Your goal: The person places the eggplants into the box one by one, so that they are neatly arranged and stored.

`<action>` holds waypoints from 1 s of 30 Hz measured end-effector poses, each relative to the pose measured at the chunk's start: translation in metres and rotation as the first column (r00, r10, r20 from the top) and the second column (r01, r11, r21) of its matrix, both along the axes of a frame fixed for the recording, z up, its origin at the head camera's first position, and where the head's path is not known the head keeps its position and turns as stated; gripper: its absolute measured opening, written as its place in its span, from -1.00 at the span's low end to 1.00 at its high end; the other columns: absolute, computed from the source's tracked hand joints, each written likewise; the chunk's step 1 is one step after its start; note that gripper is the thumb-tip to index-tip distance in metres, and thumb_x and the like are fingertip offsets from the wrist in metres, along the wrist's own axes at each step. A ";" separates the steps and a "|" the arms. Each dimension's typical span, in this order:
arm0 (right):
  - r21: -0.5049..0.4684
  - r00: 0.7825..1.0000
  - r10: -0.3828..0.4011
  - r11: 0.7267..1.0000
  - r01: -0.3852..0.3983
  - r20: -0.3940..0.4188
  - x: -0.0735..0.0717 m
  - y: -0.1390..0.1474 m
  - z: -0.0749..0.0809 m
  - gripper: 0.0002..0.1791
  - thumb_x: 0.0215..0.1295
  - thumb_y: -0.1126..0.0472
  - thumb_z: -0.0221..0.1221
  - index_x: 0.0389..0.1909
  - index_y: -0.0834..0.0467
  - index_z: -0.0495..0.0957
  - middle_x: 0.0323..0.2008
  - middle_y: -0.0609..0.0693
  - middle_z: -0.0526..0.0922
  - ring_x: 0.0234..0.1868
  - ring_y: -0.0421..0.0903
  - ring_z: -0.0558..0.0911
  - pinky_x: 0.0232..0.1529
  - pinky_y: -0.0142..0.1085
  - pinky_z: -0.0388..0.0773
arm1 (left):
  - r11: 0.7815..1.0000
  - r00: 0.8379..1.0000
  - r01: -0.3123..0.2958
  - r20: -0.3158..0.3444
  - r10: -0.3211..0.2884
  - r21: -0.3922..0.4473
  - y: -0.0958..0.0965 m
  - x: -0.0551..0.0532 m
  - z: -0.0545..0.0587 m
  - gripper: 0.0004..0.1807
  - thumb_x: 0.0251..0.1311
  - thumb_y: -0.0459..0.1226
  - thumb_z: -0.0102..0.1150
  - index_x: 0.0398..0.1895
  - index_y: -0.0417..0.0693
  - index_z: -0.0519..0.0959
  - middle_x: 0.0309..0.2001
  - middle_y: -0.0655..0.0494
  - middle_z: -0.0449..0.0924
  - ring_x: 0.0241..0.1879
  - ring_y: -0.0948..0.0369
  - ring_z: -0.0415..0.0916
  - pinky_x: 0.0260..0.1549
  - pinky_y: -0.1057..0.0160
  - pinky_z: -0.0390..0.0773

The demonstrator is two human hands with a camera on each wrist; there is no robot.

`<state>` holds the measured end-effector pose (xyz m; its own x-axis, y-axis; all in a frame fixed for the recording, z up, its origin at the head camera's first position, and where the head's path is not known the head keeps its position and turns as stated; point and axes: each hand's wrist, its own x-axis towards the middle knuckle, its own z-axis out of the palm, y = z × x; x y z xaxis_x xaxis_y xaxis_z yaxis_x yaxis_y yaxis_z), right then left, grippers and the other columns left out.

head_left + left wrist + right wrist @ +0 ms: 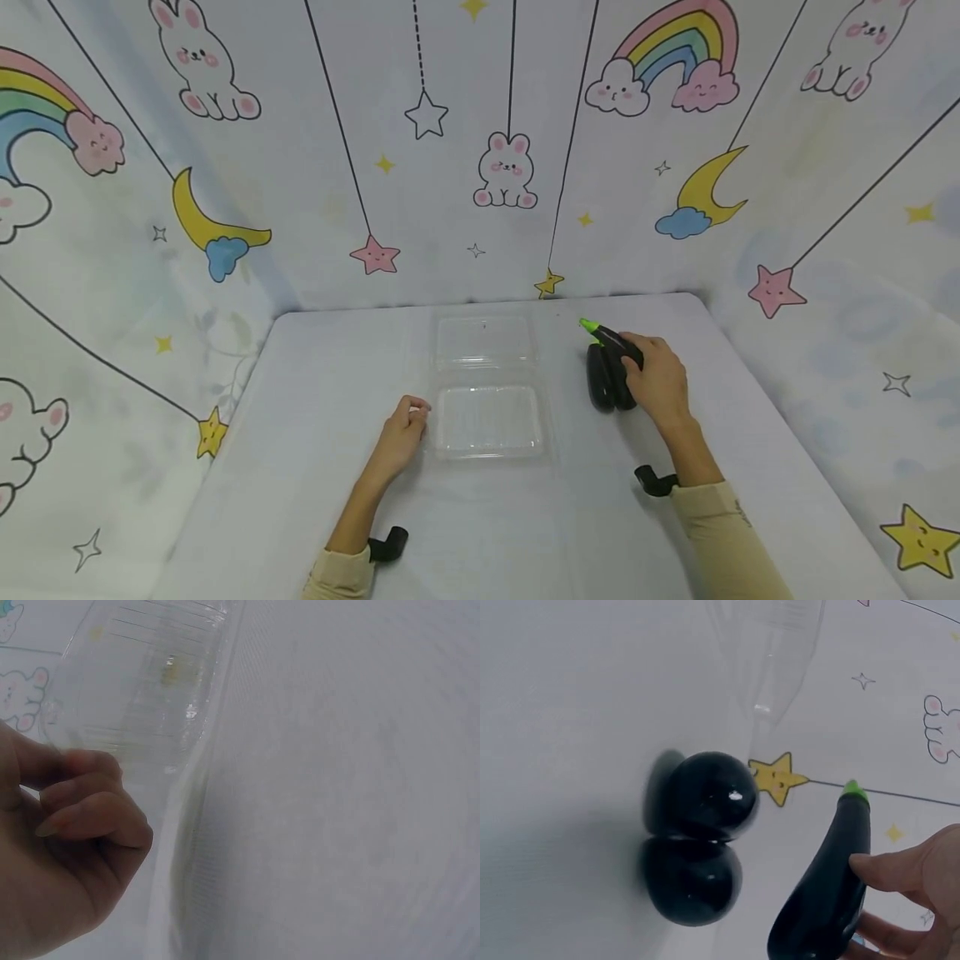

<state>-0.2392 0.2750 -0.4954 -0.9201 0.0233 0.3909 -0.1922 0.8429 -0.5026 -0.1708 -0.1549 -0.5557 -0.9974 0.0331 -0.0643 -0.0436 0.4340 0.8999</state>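
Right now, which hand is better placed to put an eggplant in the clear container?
Probably the right hand: it grips one eggplant, with the other two close by. The left hand holds no eggplant; it appears to pinch the edge of the clear container, perhaps useful for steadying.

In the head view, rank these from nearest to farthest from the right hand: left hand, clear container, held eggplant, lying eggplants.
1. Held eggplant: in the right hand.
2. Lying eggplants: just left of that hand.
3. Clear container: farther left.
4. Left hand: at the container's left edge.
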 end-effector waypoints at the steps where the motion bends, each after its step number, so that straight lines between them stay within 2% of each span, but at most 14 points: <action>1: 0.002 1.000 0.002 1.000 -0.002 -0.003 0.000 0.000 0.000 -0.54 0.41 0.34 0.27 0.31 0.16 0.58 0.15 0.40 0.57 0.09 0.46 0.59 -0.02 0.34 0.50 | 1.000 1.000 0.000 0.000 0.000 0.001 0.000 0.000 0.000 -0.75 0.63 -0.23 -0.11 0.13 -0.19 0.46 -0.51 0.12 0.43 -0.57 0.23 0.23 -0.56 0.30 0.25; 16: 0.005 0.997 0.073 0.997 -0.073 0.016 0.002 -0.016 0.006 -0.53 0.39 0.33 0.30 0.31 0.10 0.60 0.19 0.31 0.57 0.16 0.35 0.60 0.05 0.28 0.51 | 1.000 1.000 0.000 -0.010 0.000 -0.006 -0.001 0.000 0.001 -0.77 0.62 -0.24 -0.10 0.12 -0.17 0.46 -0.54 0.16 0.41 -0.58 0.23 0.23 -0.55 0.30 0.26; 24: 0.065 0.988 0.152 0.986 -0.152 0.003 0.001 -0.020 0.009 -0.52 0.36 0.35 0.34 0.29 0.07 0.62 0.16 0.28 0.59 0.06 0.29 0.65 -0.04 0.22 0.57 | 1.000 1.000 -0.006 0.002 0.006 -0.007 0.000 -0.002 0.002 -0.76 0.62 -0.24 -0.11 0.13 -0.18 0.46 -0.50 0.14 0.42 -0.55 0.22 0.26 -0.54 0.30 0.28; 30: 0.072 0.981 0.194 0.979 -0.192 -0.009 0.005 -0.026 0.011 -0.52 0.36 0.36 0.34 0.28 0.07 0.62 0.14 0.27 0.60 0.03 0.29 0.66 -0.08 0.19 0.59 | 1.000 1.000 -0.013 0.015 0.013 -0.008 -0.001 0.000 0.002 -0.76 0.62 -0.25 -0.11 0.12 -0.18 0.47 -0.48 0.13 0.43 -0.54 0.21 0.27 -0.54 0.30 0.28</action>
